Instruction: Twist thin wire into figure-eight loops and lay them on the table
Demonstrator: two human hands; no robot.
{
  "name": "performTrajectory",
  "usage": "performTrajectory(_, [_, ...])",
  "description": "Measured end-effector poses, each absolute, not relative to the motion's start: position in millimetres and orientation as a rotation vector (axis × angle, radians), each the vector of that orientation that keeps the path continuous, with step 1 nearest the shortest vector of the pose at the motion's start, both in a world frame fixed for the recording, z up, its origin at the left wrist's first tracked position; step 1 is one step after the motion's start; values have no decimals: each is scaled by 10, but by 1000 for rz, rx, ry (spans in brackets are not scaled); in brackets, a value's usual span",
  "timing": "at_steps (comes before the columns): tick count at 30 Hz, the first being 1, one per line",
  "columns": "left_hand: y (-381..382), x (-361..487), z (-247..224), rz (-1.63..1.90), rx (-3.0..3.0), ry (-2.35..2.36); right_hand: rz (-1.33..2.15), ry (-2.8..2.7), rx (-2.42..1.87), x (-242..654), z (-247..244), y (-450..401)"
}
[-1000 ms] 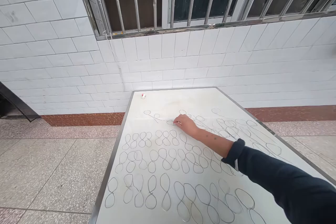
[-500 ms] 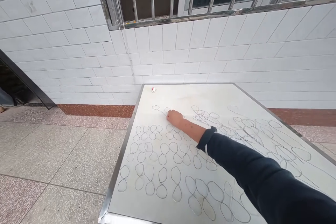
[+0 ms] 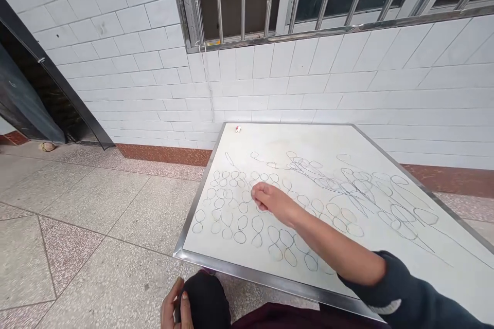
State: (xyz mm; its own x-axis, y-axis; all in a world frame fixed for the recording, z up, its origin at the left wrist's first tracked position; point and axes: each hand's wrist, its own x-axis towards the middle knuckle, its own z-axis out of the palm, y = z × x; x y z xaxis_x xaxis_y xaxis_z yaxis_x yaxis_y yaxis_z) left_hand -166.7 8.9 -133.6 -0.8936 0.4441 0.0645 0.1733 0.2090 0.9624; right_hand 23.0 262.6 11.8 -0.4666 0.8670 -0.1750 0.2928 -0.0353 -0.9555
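Many thin wire-like figure-eight loops [image 3: 242, 222] lie or are drawn in rows on the white metal-edged tabletop [image 3: 293, 139]; which of the two I cannot tell. Over the rows is my right hand [image 3: 266, 197], fingers curled in; what it holds, if anything, is too small to make out. Its dark sleeve is pushed up to the forearm. My left hand [image 3: 177, 308] is at the bottom edge, below the table, with its fingers around a dark rounded thing [image 3: 203, 300] that looks like my covered knee.
A small white and red item [image 3: 238, 129] sits at the table's back left corner. Behind stand a white tiled wall [image 3: 270, 92] and a barred window [image 3: 243, 0]. A dark doorway [image 3: 50, 87] opens at the left, with a round object [image 3: 48, 147] on the floor.
My right hand has moved nearer to me, from the back rows to the middle ones. My left hand has come into view. The view has shifted left and back.
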Motion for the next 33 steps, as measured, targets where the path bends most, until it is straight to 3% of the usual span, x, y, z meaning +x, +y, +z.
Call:
performTrajectory(5, [313, -1330, -252, 1699, 511, 1541, 2441, -972, -749, 444, 275, 1466])
performTrajectory(8, [447, -1114, 242, 1699, 411, 1153, 2698, -637, -579, 539, 336, 1063])
performTrajectory(11, [414, -877, 442, 1705, 362, 983, 2809, -477, -476, 618, 317, 828])
performTrajectory(19, [196, -546, 433, 1808, 404, 1020, 2791, -599, -401, 861, 190, 555])
performTrajectory(26, [132, -426, 482, 1835, 638, 1157, 2259, -1203, -482, 906, 282, 398])
performTrajectory(33, [85, -406, 428, 1821, 592, 1124, 2108, -1411, -630, 922, 237, 329])
